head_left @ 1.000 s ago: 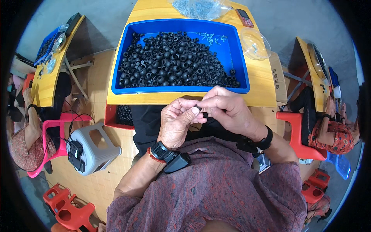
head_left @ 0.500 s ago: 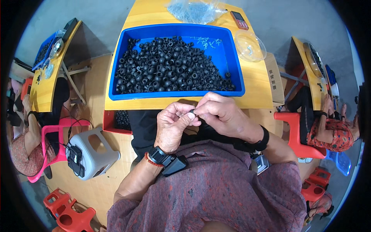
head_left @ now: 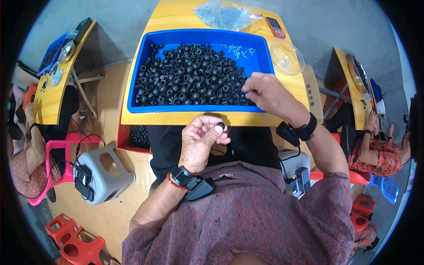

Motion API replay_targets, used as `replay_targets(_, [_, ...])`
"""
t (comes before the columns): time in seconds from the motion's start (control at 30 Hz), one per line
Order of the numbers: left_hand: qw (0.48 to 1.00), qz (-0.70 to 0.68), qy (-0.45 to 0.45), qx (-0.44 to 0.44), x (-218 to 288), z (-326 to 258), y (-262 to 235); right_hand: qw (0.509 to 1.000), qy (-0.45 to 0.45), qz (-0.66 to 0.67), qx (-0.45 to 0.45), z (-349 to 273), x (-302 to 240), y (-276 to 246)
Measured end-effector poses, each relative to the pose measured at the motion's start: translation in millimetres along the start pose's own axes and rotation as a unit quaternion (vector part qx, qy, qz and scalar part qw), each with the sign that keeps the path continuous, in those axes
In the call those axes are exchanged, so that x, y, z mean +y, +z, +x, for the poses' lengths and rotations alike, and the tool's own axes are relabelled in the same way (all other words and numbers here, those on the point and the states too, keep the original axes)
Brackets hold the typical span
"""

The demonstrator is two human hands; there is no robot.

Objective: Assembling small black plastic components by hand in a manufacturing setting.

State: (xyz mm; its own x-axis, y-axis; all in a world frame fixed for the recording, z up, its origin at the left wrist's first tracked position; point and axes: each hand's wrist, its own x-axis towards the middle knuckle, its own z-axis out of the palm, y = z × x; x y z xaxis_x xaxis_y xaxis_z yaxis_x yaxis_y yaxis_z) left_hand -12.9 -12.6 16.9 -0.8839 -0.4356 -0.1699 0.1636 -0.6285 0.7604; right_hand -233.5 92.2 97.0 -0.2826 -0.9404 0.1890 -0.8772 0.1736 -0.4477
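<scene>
Between the thumb and fingers of my left hand [head_left: 198,143] is a small black round plastic part [head_left: 221,126], held just in front of the table edge. My right hand [head_left: 274,98] reaches over the near right corner of a blue tray [head_left: 194,108]. Its fingers are curled together by the edge of a heap of black plastic parts [head_left: 190,75], several of them round with a hole. Whatever those fingertips pinch is hidden or too small to name. Small pale pieces [head_left: 238,51] lie scattered at the tray's far right.
On the yellow table [head_left: 172,118] are a clear plastic bag [head_left: 225,17] of small pieces, a red phone [head_left: 275,27] and a clear round dish [head_left: 287,56]. A red bin [head_left: 128,137] of black parts stands below. People sit at tables on both sides; a grey stool [head_left: 106,174] stands left.
My right hand has left my left hand and moved up and right to the tray's near right corner. My left hand stays in place, still holding the black part.
</scene>
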Motion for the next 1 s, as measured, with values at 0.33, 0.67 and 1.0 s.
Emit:
replay_targets(0.33, [1.000, -0.025, -0.003, 0.004, -3, 2, -4, 0.999, -0.019, 0.016, 0.025, -3, 9, 6])
replay_targets(0.67, [0.992, 0.029, 0.090, 0.089, 7, -2, -7, 0.985, -0.029, 0.039, 0.163, -35, -44, -11])
replay_targets(1.0, [0.975, 0.036, 0.168, 0.140, 10, -1, -13, 0.978, -0.108, 0.100, 0.150, -63, -87, -45])
